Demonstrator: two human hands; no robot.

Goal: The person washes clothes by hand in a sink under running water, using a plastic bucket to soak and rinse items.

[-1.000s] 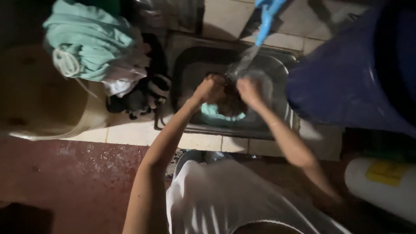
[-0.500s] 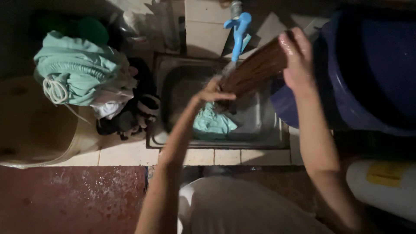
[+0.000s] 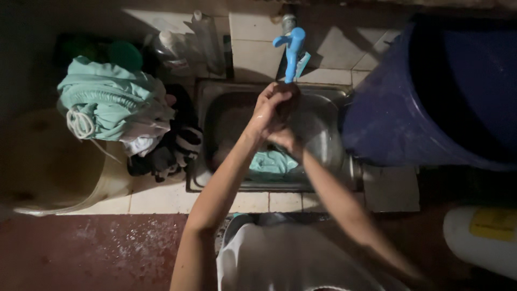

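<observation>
Hidden and cut-off parts

The dark object (image 3: 286,103) is mostly covered by both hands, perhaps a cloth; the blue barrel (image 3: 431,102) is cropped at right.

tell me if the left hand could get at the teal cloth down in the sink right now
Probably yes, once it lets go. The left hand is wrapped with the right hand around a brown bundle under the blue tap, and the teal cloth lies uncovered just beneath them in the sink.

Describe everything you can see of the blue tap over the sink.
The blue tap looks like plastic, with a short handle sticking out to the left at its top and a straight spout pointing down over the steel sink. It comes off the tiled wall behind. Both hands, left hand uppermost, hold a dark brown bundle right under its mouth.
</observation>
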